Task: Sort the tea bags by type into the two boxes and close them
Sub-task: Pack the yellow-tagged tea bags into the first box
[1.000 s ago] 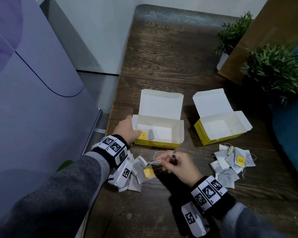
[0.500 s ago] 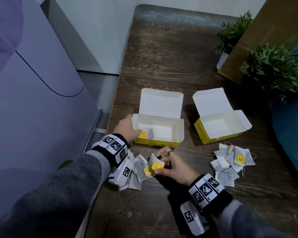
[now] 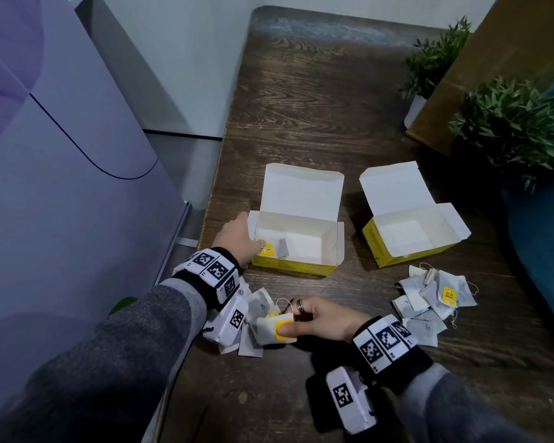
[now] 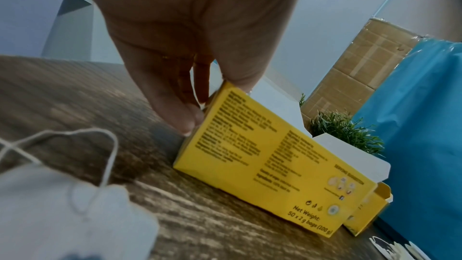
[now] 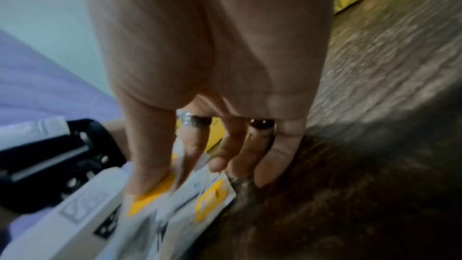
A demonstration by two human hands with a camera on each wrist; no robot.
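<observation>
Two open yellow boxes stand on the wooden table: the left box [image 3: 296, 251] [image 4: 262, 157] and the right box [image 3: 410, 241]. One yellow-tagged tea bag [image 3: 274, 250] lies inside the left box. My left hand [image 3: 237, 241] [image 4: 185, 66] grips that box's left end, thumb over the rim. My right hand [image 3: 314, 318] [image 5: 200, 155] pinches a yellow-tagged tea bag [image 3: 277, 327] [image 5: 147, 195] over the left pile of tea bags [image 3: 253, 321]. A second pile of tea bags [image 3: 432, 298] lies in front of the right box.
Two potted plants [image 3: 512, 123] and a brown cardboard box [image 3: 480, 68] stand at the table's right back. A blue object [image 3: 544, 238] borders the right edge. A lilac panel [image 3: 61, 155] stands left of the table.
My right hand has drawn back from near the left box toward the left pile and now pinches a tea bag by its yellow tag. My left hand has stayed on the box.
</observation>
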